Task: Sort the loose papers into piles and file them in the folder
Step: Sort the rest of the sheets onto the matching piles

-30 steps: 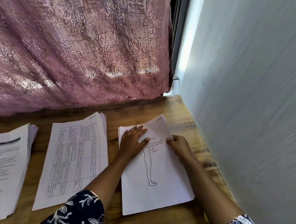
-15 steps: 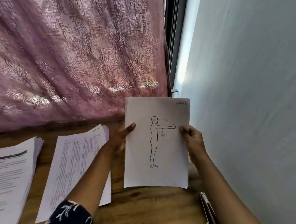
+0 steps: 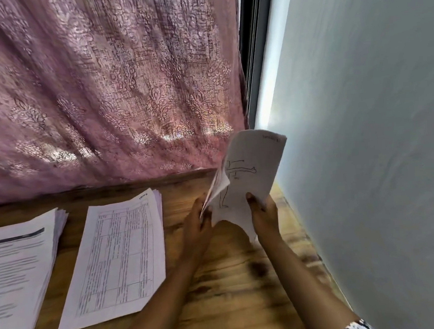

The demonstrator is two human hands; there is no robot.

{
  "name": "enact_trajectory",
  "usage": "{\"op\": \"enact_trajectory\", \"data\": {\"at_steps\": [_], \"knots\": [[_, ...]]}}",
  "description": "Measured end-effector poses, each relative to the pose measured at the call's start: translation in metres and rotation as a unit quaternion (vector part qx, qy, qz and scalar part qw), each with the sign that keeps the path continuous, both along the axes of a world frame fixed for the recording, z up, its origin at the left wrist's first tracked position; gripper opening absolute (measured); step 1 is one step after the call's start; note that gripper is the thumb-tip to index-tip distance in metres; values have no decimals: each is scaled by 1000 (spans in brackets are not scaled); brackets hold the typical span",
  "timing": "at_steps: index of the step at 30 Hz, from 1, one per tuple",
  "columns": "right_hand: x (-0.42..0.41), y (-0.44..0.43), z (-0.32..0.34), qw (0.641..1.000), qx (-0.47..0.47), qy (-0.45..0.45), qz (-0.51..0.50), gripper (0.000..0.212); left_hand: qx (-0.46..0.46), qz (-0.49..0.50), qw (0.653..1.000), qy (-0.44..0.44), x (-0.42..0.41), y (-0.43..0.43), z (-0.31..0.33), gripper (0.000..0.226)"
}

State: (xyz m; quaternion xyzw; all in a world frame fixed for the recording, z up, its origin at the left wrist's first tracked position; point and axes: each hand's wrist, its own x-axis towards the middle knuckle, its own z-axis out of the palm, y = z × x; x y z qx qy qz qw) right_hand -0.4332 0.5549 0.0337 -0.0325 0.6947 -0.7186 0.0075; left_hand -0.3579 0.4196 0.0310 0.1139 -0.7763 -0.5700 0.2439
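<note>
1. Wooden desk: two sorted piles lie on it. No folder is in view, so I judge the filing is still to come.
2. Text pile: far left, stacked and untouched.
3. Table-form pile: centre, close beside the text pile.
4. Figure-drawing sheets: held in the air above the desk's right end, near the wall. Half a second ago they were flat and facing the camera; now their left edge curls over.
5. Right hand: grips their lower right edge, thumb in front.
6. Left hand: pinches the curled left edge, though it is blurred.
</note>
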Motion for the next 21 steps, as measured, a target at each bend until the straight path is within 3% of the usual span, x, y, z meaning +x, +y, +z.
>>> {"op": "enact_trajectory", "data": {"at_steps": [4,8,11,15,18,21], "knots": [[-9,16,9,997,58,40,-19,20,47,29,998,-34,-5,-11,13,29],[-31,24,1,981,187,-48,5,19,100,54,986,-123,-13,-33,-11,37],[-39,19,-21,949,304,-81,29,29,71,75,979,-174,-8,-34,-36,48],[-37,9,-38,915,397,-64,28,34,-55,84,982,-158,2,-26,-50,69],[-32,8,-47,892,450,-27,15,34,-280,96,927,-229,6,-22,-60,69],[-29,8,-54,873,487,19,-5,40,-339,67,888,-303,12,-17,-74,55]]}}
